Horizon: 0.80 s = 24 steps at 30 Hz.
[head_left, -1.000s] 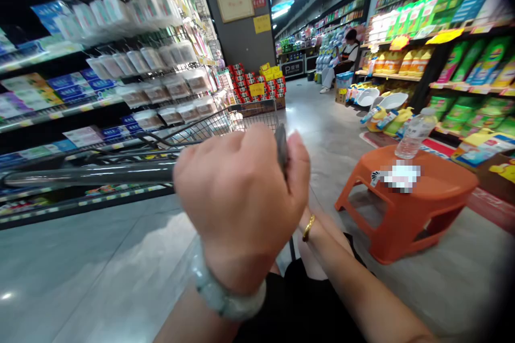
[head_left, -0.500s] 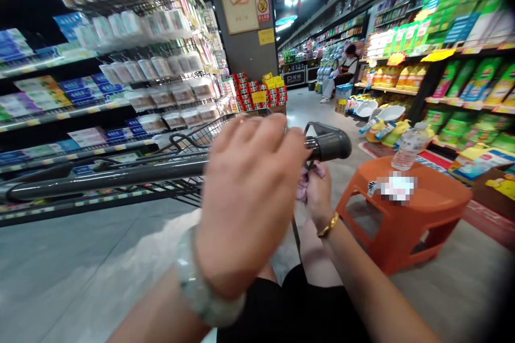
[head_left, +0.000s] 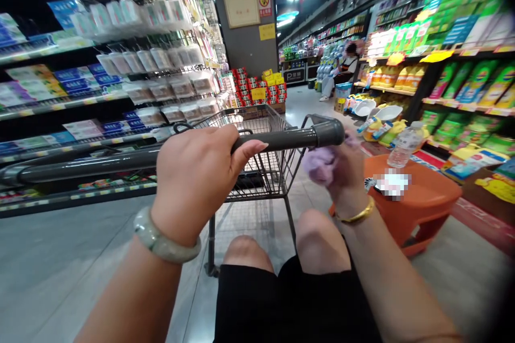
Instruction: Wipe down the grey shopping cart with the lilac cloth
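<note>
Left hand [head_left: 195,179] clasped over the shopping-cart handlebar [head_left: 281,140], farther from its right end than moments earlier and baring that stretch, while the right hand [head_left: 351,174] clutched a crumpled purple cloth [head_left: 322,166] just under the dark end cap [head_left: 330,132].

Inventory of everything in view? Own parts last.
cart: 1, grey, centre
handle: 1, dark grey, cart's near end
cloth: 1, purple, at handle's right end
stool: 1, orange, right
bottle: 1, clear, on stool
pixelated item: 1, whitish, on stool
stocked shelves: several, mixed colours, both sides
pillar: 1, grey, back
boxes: many, mostly red, by pillar
person: 1, white sleeve, far aisle
bangles: 2, pale green (left), gold (right), wrists
garment: 1, black, lap
left grip: 1, bare, around handle
right grip: 1, bare, holding cloth
knees: 2, bare, below handle
</note>
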### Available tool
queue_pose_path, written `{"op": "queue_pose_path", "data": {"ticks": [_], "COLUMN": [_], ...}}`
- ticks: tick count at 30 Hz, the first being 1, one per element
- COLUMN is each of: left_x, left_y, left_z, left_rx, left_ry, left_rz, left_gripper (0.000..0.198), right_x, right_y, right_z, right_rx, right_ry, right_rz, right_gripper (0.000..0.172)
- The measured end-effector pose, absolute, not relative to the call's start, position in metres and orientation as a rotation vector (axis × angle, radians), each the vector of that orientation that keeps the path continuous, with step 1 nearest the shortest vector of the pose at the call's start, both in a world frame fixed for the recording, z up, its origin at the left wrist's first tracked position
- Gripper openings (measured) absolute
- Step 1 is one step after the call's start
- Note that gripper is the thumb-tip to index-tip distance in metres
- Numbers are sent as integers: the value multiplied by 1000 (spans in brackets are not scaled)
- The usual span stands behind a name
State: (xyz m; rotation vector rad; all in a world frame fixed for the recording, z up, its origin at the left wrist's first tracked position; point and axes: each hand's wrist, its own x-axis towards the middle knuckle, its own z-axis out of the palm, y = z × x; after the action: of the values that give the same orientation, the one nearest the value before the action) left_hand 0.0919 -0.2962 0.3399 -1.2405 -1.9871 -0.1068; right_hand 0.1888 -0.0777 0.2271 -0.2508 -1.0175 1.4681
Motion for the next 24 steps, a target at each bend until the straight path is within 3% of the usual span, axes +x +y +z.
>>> {"op": "queue_pose_path", "data": {"ticks": [6,11,18,24], "left_x": [100,106,98,63], "left_y": [-281,-267,-266,-311], "left_z": [338,336,331,334], "left_rx": [-1220,-1214,-1434,-1213], "left_ry": [-1968,-1971,-1818,-1843], "left_rz": [-128,-153,-260,-368], "left_gripper": [75,72,37,34], "right_x": [228,231,224,204], "right_y": [-96,-137,-137,-136], "right_z": [286,289,294,304], "right_rx": [-169,-330,-322,-445], "right_ry": [-1298,-1561,-1833,-1791], "right_rz": [410,-114,-140,-140], "right_gripper": [25,24,28,17]}}
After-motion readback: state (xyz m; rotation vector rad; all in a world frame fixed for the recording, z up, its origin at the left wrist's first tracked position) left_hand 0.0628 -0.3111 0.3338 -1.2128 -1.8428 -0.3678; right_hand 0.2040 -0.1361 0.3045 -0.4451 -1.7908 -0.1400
